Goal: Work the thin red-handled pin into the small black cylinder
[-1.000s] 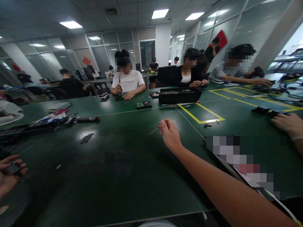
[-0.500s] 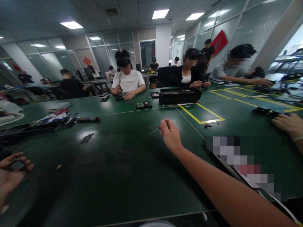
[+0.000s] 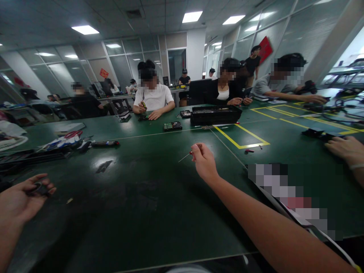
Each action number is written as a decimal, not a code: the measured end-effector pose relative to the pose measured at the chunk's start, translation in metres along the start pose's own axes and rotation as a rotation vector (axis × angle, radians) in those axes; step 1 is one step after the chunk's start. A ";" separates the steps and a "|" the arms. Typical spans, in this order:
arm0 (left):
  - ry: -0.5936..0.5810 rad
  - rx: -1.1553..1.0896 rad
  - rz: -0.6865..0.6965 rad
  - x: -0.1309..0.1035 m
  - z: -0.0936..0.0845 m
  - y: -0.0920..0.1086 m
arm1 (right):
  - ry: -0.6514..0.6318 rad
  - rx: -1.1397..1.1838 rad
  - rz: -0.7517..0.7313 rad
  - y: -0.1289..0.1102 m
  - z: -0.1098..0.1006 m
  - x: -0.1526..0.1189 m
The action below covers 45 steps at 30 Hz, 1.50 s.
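My right hand [image 3: 205,162] is closed round a small screwdriver [image 3: 184,157] above the green table. A bit of red handle shows at the fingertips, and the thin metal shaft points left and down. At the left edge, my left hand [image 3: 24,201] is turned palm up with its fingers curled round a small dark part [image 3: 39,189] whose kind I cannot make out. Near that hand a small pale scrap [image 3: 69,200] lies on the table [image 3: 113,235].
A black bin [image 3: 216,115] and a hard drive [image 3: 172,126] stand across the table. At left lie a pen-like tool [image 3: 105,143] and red-handled scissors [image 3: 73,134]. Small red pieces [image 3: 249,151] lie by yellow tape. At right reaches a co-worker's hand [image 3: 345,149]; several people sit beyond.
My left hand has moved right and slightly up with the dark part, further into view. My right hand and the screwdriver have hardly moved.
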<state>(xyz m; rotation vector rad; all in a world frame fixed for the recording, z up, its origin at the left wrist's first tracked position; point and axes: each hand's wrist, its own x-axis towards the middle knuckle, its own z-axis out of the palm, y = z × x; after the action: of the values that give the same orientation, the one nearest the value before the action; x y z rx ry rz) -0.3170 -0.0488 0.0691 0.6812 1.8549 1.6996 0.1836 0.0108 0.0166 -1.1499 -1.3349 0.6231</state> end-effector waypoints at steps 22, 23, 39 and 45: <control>-0.563 -0.232 -0.185 -0.092 0.138 0.009 | 0.010 0.030 -0.021 0.002 0.000 0.001; -0.601 -0.241 -0.189 -0.097 0.146 0.008 | 0.014 0.031 -0.024 0.002 0.000 0.001; -1.028 0.127 0.446 -0.188 0.268 -0.054 | 0.062 0.040 -0.040 -0.016 -0.005 -0.001; -1.013 0.243 0.623 -0.181 0.262 -0.074 | 0.048 0.104 -0.101 -0.023 -0.004 -0.007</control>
<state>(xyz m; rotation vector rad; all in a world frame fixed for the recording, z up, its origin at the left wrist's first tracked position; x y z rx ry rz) -0.0069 0.0137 -0.0146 1.9276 1.1395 1.0345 0.1802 -0.0053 0.0352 -1.0015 -1.2956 0.5814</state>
